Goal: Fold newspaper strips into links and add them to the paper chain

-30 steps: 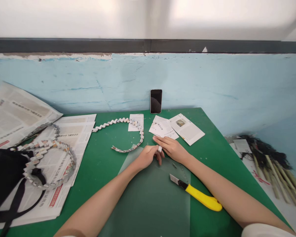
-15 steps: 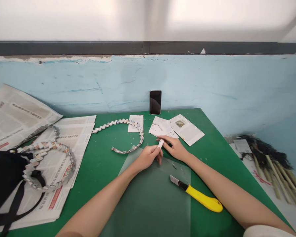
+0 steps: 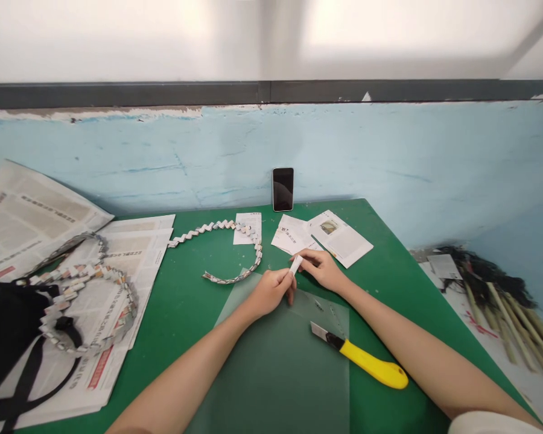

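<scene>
My left hand (image 3: 274,290) pinches a small folded white paper strip (image 3: 295,265) between thumb and fingers, over the upper part of a translucent sheet (image 3: 280,367). At the strip's upper end, the fingertips of my right hand (image 3: 323,269) are closed on it. A yellow utility knife (image 3: 373,364), blade exposed, lies below my right hand, partly on the sheet. Left of my hands curves a folded-paper chain (image 3: 257,253). Two printed paper pieces, one white (image 3: 294,234) and one with a picture (image 3: 344,238), lie just beyond my right hand.
A phone (image 3: 283,189) leans on the blue wall at the back of the green table (image 3: 163,355). Newspapers (image 3: 136,241), another paper chain (image 3: 129,301) and a black bag (image 3: 9,331) are at left. Pale stalks (image 3: 520,331) lie beyond the right edge.
The fingertips of my right hand have come onto the upper end of the strip, which is tilted slightly more. The camera view has shifted slightly.
</scene>
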`<state>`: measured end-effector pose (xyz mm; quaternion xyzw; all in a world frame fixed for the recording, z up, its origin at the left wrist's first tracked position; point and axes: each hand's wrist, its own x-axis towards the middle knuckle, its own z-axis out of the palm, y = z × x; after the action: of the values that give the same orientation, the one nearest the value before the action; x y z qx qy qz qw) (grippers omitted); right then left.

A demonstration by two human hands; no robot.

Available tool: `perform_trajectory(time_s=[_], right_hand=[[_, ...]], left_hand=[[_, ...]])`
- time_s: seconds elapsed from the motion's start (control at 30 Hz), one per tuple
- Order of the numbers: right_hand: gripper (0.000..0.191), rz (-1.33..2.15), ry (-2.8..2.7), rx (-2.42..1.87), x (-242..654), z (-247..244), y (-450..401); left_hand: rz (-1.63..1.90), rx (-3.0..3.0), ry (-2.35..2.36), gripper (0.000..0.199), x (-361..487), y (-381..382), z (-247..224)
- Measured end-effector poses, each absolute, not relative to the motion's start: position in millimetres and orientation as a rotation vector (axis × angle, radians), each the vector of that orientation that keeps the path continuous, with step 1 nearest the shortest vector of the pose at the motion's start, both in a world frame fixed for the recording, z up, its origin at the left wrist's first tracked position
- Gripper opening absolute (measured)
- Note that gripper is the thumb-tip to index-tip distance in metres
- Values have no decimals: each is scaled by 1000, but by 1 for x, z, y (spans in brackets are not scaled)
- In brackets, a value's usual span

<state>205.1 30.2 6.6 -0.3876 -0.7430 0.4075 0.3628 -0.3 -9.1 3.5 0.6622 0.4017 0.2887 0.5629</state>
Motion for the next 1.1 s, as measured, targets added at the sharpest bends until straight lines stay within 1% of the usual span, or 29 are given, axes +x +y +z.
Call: perform_trajectory(time_s=[0.17, 0.37, 0.57, 0.67, 0.9, 1.1], right_hand=[[51, 1242, -1937, -788, 213, 6, 33], [37, 1273, -1777, -931, 209, 1, 32], [41, 1231, -1738, -997, 210, 1, 34], [40, 1220, -1723, -993, 212, 0, 35], [35, 1245, -1797, -935, 208, 7, 31], [36, 1153, -1898, -1025, 202, 9, 28]], left_hand=[[637, 1716, 962, 43, 0, -10, 5], [624, 1776, 950, 43, 0, -10, 8], [642, 1703, 936, 42, 0, -10, 7], [697, 1589, 958, 41, 1, -9, 4], [981, 1409, 1065, 34, 4, -2, 3], [993, 1382, 1022, 31, 4, -2, 1]])
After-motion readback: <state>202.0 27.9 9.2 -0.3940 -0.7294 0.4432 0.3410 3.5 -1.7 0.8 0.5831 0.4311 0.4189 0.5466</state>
